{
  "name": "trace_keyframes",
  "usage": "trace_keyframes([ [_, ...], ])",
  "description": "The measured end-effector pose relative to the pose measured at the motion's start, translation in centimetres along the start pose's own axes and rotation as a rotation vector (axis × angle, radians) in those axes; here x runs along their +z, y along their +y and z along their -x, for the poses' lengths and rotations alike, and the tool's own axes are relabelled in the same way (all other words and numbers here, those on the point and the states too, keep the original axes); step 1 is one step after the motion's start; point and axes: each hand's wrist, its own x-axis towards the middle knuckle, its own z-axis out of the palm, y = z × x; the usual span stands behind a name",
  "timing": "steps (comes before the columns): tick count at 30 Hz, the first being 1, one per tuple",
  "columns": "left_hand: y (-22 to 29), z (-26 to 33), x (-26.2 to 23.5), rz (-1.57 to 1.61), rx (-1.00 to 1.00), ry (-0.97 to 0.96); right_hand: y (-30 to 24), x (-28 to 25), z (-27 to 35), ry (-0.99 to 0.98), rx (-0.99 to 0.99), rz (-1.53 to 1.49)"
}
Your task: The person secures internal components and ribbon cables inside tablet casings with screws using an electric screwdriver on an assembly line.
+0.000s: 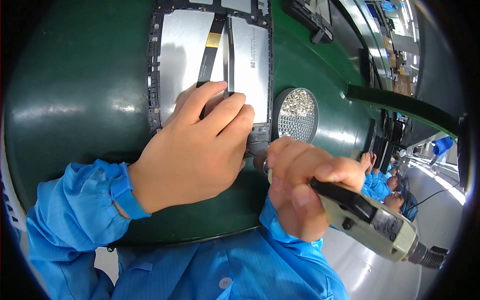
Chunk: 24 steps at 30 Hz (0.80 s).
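Here, left hand [192, 150] lying flat and open on the opened tablet [212, 60], fingers pressing its lower edge, on the green desk [75, 100]. Right hand [300, 185] closed around an electric screwdriver [370, 220], tip touching the tablet's lower right corner. Just beside, round screw tray [297, 115] on the desk.
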Motion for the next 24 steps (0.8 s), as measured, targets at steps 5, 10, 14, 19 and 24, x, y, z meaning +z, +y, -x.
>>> trace_keyframes([
  [5,-0.2,0.3,-0.9,0.049,0.096,-0.015,0.3,0.4,0.8,0.022,-0.040,-0.023],
  [10,1.1,0.8,-2.7,0.081,0.017,-0.081,-1.5,-1.1,0.7,0.110,-0.077,-0.078],
  [14,1.6,1.3,-3.8,0.054,-0.044,-0.020,-2.2,-4.3,-0.1,0.171,-0.214,-0.039],
  [19,2.0,1.3,-4.0,0.080,-0.149,0.041,-2.1,-8.0,0.6,0.402,-0.172,0.041],
  [24,1.2,1.7,-5.5,0.146,-0.098,-0.064,-2.0,-8.7,1.6,0.484,-0.166,0.020],
])
